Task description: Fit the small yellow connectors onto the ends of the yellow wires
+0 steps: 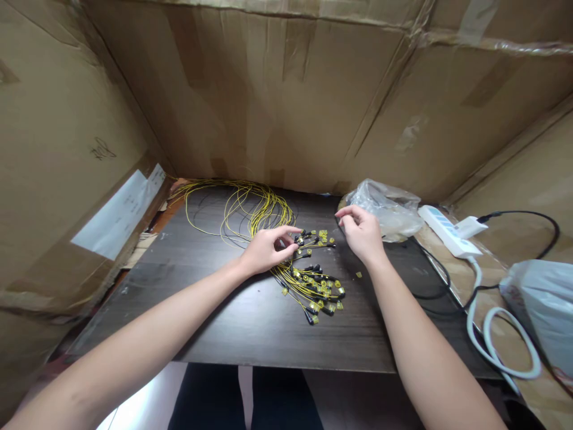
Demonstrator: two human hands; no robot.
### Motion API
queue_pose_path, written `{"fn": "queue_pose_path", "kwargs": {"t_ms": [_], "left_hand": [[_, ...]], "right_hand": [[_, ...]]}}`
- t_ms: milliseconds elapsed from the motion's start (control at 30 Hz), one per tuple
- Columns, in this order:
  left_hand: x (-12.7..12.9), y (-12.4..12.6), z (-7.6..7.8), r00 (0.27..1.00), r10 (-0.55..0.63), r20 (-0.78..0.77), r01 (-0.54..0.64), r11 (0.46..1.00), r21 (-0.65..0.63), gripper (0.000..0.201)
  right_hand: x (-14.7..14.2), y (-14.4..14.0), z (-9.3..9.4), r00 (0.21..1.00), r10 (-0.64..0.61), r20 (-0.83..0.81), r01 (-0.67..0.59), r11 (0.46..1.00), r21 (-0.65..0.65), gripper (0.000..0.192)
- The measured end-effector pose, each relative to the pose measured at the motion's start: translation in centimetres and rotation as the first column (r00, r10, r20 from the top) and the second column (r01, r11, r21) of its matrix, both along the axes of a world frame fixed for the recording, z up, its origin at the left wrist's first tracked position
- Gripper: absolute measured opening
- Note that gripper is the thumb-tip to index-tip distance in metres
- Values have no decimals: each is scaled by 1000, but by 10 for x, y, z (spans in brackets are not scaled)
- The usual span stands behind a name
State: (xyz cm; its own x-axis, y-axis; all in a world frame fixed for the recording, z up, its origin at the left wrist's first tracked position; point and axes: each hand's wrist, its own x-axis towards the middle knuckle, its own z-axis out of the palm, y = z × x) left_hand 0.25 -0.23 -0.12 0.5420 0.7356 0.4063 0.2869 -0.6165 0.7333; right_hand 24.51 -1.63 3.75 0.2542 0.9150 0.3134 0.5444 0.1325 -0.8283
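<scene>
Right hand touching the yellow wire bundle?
No: the right hand hovers apart, while the left hand rests on the yellow wire bundle.

Matt dark wood-grain table [233, 322], glossy yellow plastic-coated wires [264, 209], crinkled clear plastic bag [389, 206], rough cardboard walls [277, 101]

- No txt, brand or no. can be read anywhere.
- White label [117, 216] on the cardboard wall, left of the dark table [250, 322]: faint print, too blurred to read.
- Black hand-drawn scribble [102, 149] on the cardboard above that label: a mark, not legible as letters.
- White power strip [441, 227], right of the table: blue patches on top, no legible wording.
</scene>
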Motion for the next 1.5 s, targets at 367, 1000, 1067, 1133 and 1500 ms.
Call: {"fn": "queue_pose_path", "kwargs": {"t_ms": [367, 1000, 1067, 1133, 1500], "left_hand": [[0, -2, 2, 999, -28, -36, 33, 988, 153, 24], [2, 2, -2, 989, 48, 142, -31, 992, -120, 18], [2, 2, -3, 985, 61, 159, -41, 992, -123, 15], [3, 3, -4, 981, 71, 180, -49, 991, -128, 13], [2, 5, -3, 975, 142, 171, -117, 981, -153, 13]], "right_hand": [[23, -63, 55, 769, 384, 510, 49, 761, -647, 5], [-44, -10, -6, 804, 534, -263, -573, 814, -99, 17], [-54, -9, -21, 843, 472, -260, -484, 875, 18, 19], [-59, -11, -32, 887, 425, -181, -418, 905, 80, 18], [-60, -15, -38, 948, 308, 85, -319, 930, 185, 8]]}}
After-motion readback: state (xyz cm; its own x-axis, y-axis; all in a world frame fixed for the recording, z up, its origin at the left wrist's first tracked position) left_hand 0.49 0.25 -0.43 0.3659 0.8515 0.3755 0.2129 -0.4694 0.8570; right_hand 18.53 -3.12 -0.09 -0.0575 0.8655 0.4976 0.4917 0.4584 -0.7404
